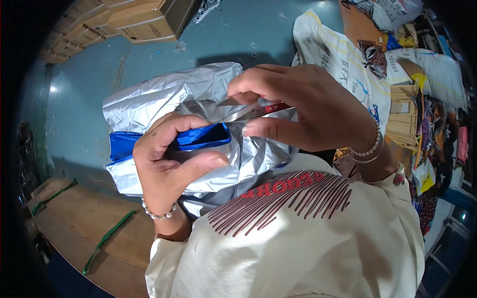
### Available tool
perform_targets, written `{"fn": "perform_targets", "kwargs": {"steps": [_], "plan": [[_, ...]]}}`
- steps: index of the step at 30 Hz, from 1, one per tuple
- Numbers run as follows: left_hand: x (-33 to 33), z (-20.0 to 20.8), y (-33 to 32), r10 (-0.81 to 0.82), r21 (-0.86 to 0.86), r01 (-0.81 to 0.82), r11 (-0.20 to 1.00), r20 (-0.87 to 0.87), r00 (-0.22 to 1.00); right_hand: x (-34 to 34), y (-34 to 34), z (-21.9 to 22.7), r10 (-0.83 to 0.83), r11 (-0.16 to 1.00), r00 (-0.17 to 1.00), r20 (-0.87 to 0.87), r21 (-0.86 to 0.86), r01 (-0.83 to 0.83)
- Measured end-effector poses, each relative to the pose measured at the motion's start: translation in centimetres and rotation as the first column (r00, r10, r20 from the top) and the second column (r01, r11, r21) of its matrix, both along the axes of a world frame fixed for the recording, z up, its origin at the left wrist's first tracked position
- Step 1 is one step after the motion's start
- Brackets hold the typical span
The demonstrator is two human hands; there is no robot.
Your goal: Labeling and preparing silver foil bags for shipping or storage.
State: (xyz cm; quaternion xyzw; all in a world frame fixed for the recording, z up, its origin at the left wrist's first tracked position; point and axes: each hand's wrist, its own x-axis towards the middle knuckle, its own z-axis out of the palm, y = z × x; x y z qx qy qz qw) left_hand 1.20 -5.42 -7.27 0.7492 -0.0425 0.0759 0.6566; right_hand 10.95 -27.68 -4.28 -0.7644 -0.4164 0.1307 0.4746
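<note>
The view comes from your head, through the left of two side-by-side fisheye cameras, facing down over your chest. Your shirt front (pixel 298 243) fills the lower middle, close to the lens; your left hand (pixel 161 159) and right hand (pixel 305 107) sit near mid-frame. Cardboard boxes (pixel 141 22) stand farther off, upper left. Straight edges bow toward the dark, rounded rim around your picture.

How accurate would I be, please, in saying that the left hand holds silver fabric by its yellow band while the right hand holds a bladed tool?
Only the colour is wrong: the head view shows the band in the left hand is blue, not yellow; the rest stands.
</note>
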Motion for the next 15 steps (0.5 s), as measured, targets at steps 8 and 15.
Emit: {"fn": "perform_targets", "kwargs": {"steps": [8,15], "plan": [[-0.2,0.2,-0.2,0.111,0.073,-0.106,0.992,-0.067,0.992,0.9,1.4,-0.1,0.034,0.998,0.983,0.179,0.04,-0.042],[0.1,-0.4,0.5,0.045,0.213,-0.075,0.974,0.142,0.989,0.6,3.1,-1.5,0.089,0.992,0.985,-0.149,-0.078,-0.101]]}}
